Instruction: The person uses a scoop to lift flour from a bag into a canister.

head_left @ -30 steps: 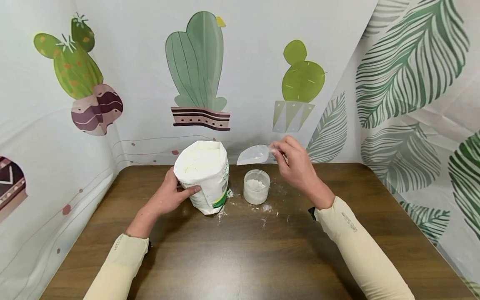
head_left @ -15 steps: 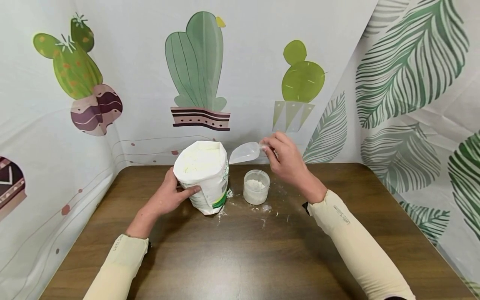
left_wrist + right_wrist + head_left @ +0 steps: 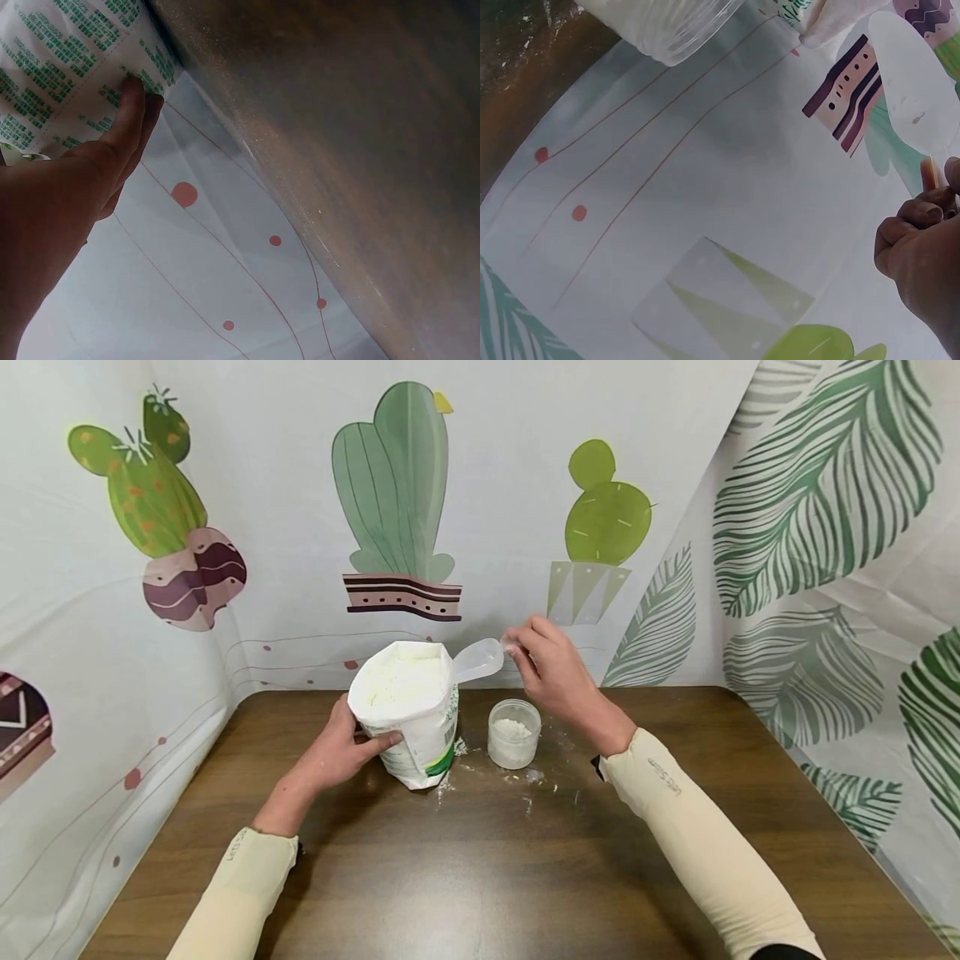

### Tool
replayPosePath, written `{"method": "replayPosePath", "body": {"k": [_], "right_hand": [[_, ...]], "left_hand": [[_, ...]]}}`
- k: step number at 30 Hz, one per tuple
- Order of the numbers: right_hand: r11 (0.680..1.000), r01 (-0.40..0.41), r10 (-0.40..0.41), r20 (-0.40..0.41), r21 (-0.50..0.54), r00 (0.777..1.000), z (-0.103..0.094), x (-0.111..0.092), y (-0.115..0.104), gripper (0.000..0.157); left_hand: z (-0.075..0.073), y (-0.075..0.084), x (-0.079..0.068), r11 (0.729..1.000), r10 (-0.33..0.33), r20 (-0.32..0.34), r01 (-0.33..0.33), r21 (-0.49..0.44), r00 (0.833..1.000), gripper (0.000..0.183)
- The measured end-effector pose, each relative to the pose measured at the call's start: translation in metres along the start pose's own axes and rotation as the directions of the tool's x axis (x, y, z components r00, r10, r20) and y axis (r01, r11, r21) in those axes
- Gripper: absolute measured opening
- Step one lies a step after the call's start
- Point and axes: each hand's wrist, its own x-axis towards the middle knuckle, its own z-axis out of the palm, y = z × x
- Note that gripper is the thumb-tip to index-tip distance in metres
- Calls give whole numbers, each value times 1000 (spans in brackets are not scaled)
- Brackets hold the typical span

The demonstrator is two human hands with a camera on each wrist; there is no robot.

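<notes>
A white paper bag with green print stands open at the top, full nearly to the rim with pale flour-like powder. My left hand grips its left side, thumb across the front; in the left wrist view the fingers lie along the printed back of the bag. My right hand pinches the handle of a clear plastic scoop, whose tip overlaps the bag's right rim in the head view. Only a few specks show in the scoop bowl. Below it sits a clear round jar, part filled with white powder.
Spilled white powder dusts the brown wooden table around the jar and bag. Close behind the table's back edge hangs a white cloth backdrop printed with cacti and leaves.
My right hand has carried the scoop left and slightly up, from above the jar to the bag's right rim. The left hand, bag and jar have stayed in place.
</notes>
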Motion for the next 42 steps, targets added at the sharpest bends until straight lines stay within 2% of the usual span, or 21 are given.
{"method": "replayPosePath", "body": {"k": [14,21,24,26,32,35,38,42], "right_hand": [[999,-25,27,84,-24,996,6,17,-5,15],[1000,16,-14,95,-27,995,13,25,-7,10],[998,47,-43,109,-36,993,17,29,-8,10],[997,63,-57,124,-48,991,19,32,-9,10],[989,124,-112,144,-79,983,23,41,-11,10],[984,157,-144,141,-83,980,24,45,-13,9],[982,171,-158,150,-79,976,26,48,-13,8],[982,176,-162,170,-71,972,28,50,-15,9]], "left_hand": [[-2,3,-2,1000,-14,7,14,17,1000,94],[-3,32,-5,1000,4,1,-4,-10,1000,86],[-5,37,-6,1000,22,7,-22,7,1000,84],[-4,35,-5,999,32,2,-32,6,999,84],[-1,7,1,999,41,-15,-41,2,999,87],[-1,0,2,999,41,-16,-41,15,999,90],[-1,3,3,999,50,-21,-51,-2,999,88],[-3,20,1,997,64,-18,-65,-38,998,82]]}}
